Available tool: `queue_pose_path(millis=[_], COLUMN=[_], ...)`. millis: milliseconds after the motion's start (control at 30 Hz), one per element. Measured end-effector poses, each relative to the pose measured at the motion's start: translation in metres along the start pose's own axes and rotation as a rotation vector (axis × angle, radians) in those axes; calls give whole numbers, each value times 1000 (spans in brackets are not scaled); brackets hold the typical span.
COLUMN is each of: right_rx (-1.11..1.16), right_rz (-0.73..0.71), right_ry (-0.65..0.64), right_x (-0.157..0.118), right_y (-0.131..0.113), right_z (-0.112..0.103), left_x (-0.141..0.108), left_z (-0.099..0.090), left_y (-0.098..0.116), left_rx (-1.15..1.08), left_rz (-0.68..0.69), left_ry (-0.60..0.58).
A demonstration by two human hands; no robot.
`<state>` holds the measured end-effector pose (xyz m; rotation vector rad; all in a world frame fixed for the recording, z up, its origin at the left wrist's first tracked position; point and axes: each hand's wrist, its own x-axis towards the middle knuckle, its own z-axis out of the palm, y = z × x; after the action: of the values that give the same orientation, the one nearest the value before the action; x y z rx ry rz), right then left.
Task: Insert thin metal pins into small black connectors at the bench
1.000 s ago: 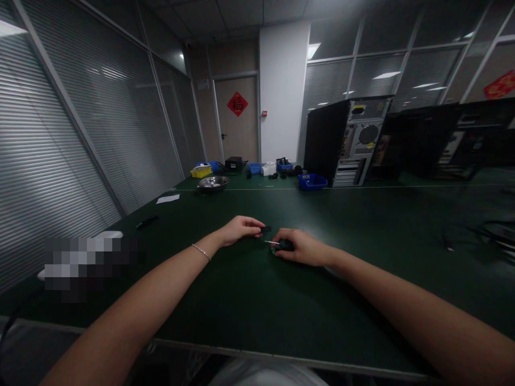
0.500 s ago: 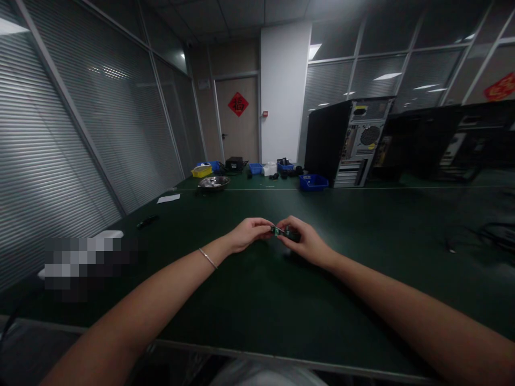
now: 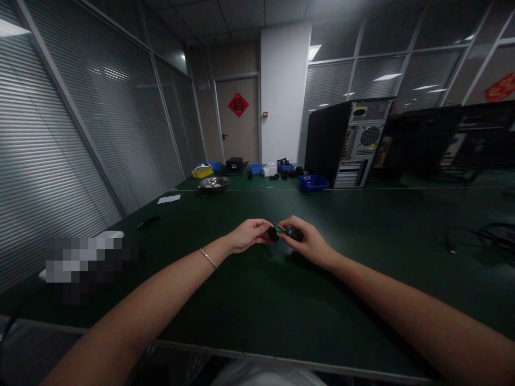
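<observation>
Over the middle of the dark green table (image 3: 249, 305), my left hand (image 3: 251, 236) pinches a small black and green part (image 3: 274, 232). Facing it from the right, my right hand (image 3: 303, 240) is closed round a dark tool (image 3: 294, 234), whose thin tip reaches the green part. The two hands are close together, with the part between their fingertips. Fine details of the part and the tool are too small and dark to make out.
A steel bowl (image 3: 214, 184), a yellow bin (image 3: 201, 171) and a blue bin (image 3: 314, 183) stand farther back. A computer tower (image 3: 350, 142) rises at the back right. Black cables (image 3: 499, 235) lie at the right, a dark green piece (image 3: 148, 221) at the left.
The small part has turned in my left fingers, so more of its black side shows. My right hand and the tool have shifted only slightly.
</observation>
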<state>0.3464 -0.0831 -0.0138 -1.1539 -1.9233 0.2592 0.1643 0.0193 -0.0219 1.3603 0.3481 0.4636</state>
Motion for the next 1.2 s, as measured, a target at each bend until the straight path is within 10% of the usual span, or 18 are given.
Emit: queue_pose_path(millis=[1200], right_rx=[-296], right_rz=[44], right_ry=[-55], right_x=[-5], right_y=[-10], right_z=[6], left_x=[1], left_z=[14], left_y=[-6], left_rx=[67], left_rz=[34], left_ry=[86])
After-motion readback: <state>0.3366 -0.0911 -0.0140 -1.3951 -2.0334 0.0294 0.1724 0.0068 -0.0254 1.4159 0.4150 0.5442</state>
